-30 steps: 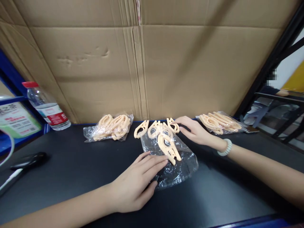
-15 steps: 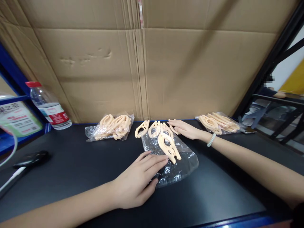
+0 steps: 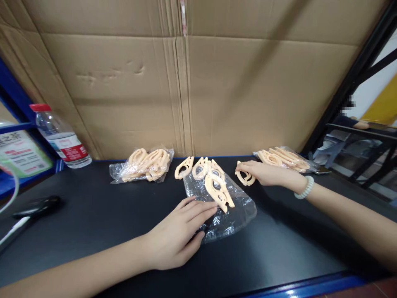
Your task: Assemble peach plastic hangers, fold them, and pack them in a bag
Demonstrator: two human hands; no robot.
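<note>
My left hand (image 3: pixel 178 236) lies flat, fingers stretched out, on a clear plastic bag (image 3: pixel 243 215) on the desk. Its fingertips are beside the lower end of a cream folding hanger (image 3: pixel 211 191) that rests on the bag. Behind that, more folded hangers (image 3: pixel 196 170) stand close together at the bag's far end, with one hanger (image 3: pixel 178 171) at the left of the row. To the right, my right hand (image 3: pixel 266 174) pinches another folding hanger (image 3: pixel 248 183) by its upper part; the fingers partly cover it.
Bagged hangers (image 3: pixel 149 163) lie at the back left, and another bagged bundle (image 3: pixel 285 159) behind my right hand. A water bottle (image 3: pixel 66 145) and a black mouse-like object (image 3: pixel 39 206) with a white cable are at left. Cardboard (image 3: pixel 124 82) walls the back. Another person's arm shows far right.
My right hand has moved right, carrying a hanger away from the row's right end, and its fingers have closed on it. My left hand stays on the bag.
</note>
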